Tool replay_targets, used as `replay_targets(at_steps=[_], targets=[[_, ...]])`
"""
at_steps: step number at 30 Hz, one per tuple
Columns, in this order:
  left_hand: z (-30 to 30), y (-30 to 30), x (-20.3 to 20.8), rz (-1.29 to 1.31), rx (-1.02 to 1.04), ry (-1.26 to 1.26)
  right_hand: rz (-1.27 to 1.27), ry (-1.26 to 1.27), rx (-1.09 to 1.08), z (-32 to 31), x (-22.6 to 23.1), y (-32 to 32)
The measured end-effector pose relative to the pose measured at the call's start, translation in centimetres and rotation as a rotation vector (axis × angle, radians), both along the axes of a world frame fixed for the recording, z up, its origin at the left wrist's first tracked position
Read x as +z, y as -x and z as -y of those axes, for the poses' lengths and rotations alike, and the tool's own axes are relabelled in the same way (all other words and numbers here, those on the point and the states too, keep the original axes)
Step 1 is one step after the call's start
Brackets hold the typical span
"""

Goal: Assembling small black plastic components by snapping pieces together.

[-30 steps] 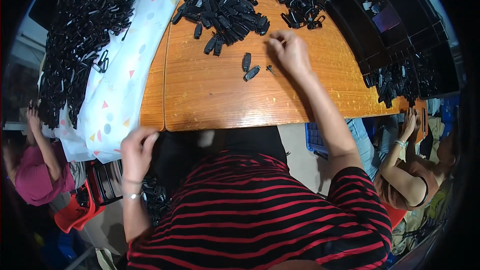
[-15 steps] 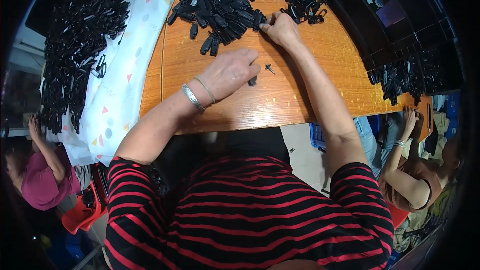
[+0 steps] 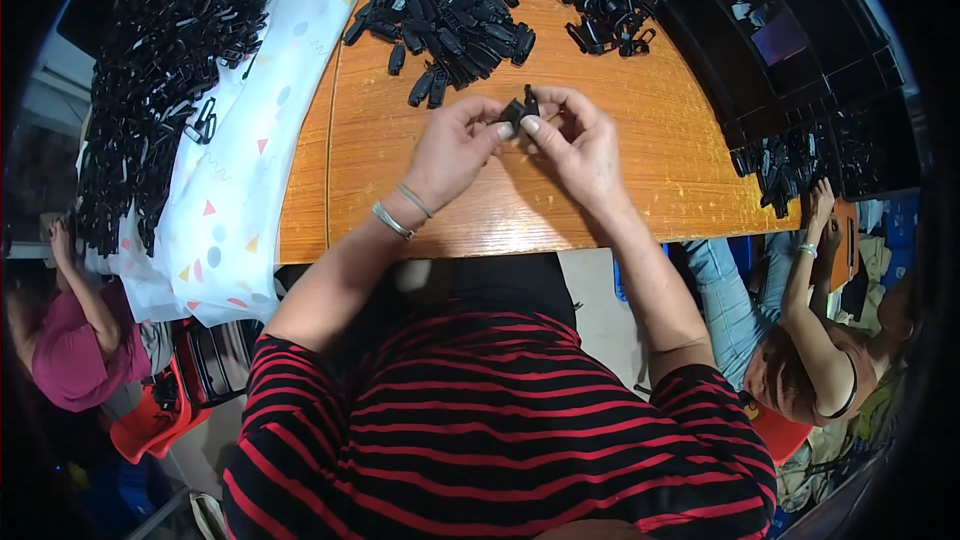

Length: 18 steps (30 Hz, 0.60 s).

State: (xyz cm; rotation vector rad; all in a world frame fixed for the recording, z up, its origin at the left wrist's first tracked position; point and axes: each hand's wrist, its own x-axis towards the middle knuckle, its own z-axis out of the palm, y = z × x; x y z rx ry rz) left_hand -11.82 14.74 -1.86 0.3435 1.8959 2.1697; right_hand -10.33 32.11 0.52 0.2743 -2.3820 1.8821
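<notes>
Wooden table point(image 3: 650, 190) carries the work. From the head view, the left hand point(image 3: 450, 150) and right hand point(image 3: 575, 145) both pinch one small black clip point(image 3: 520, 112) between them. Beyond the hands, a big pile of black parts point(image 3: 450, 0) seems unfinished.

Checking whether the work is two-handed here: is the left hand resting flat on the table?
No: the left hand is raised, pinching the small black part together with the right hand.
</notes>
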Motion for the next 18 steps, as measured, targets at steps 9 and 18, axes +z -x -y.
replay_targets(at_steps=[9, 18], targets=[[1.3, -1.5, 0.8, -0.141, 0.015, 0.019, -0.138, -0.076, -0.048, 2.6, 0.1, -1.8], [2.2, -2.5, 0.6, 0.052, 0.171, -0.297, -0.139, -0.122, -0.008, 2.9, 1.3, -2.2]])
